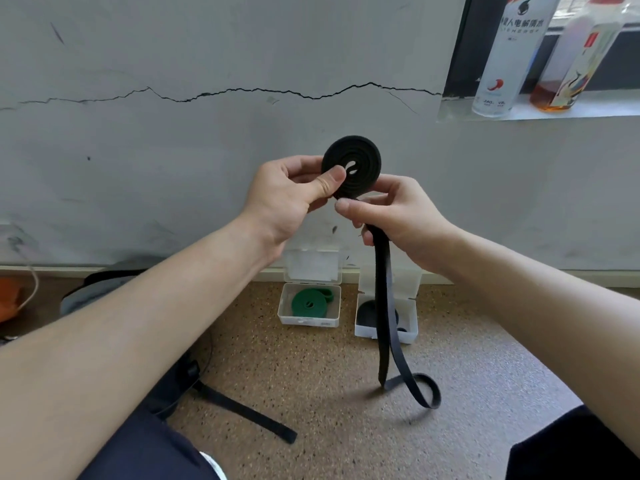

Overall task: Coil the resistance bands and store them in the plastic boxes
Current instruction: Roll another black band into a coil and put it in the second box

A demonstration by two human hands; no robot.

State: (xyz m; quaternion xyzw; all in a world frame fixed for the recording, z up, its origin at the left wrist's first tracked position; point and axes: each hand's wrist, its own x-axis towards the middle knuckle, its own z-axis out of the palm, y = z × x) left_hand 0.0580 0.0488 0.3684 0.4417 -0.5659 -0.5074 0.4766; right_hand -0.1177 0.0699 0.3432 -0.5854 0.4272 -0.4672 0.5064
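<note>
A black resistance band point(360, 161) is partly wound into a flat coil held up in front of the wall. My left hand point(287, 199) pinches the coil with thumb on its face. My right hand point(391, 213) grips the band just below the coil, and its loose tail point(384, 306) hangs down and loops on the floor. On the floor by the wall stand two open clear plastic boxes: the left box point(308, 320) holds a coiled green band point(308, 303), the right box point(410, 332) holds a black coil point(367, 313), partly hidden by the tail.
A black strap point(249, 414) lies on the speckled floor at lower left, attached to a dark bag. Two bottles point(509, 57) stand on the window ledge at upper right. An orange object point(8, 299) sits at the far left. My knees frame the bottom corners.
</note>
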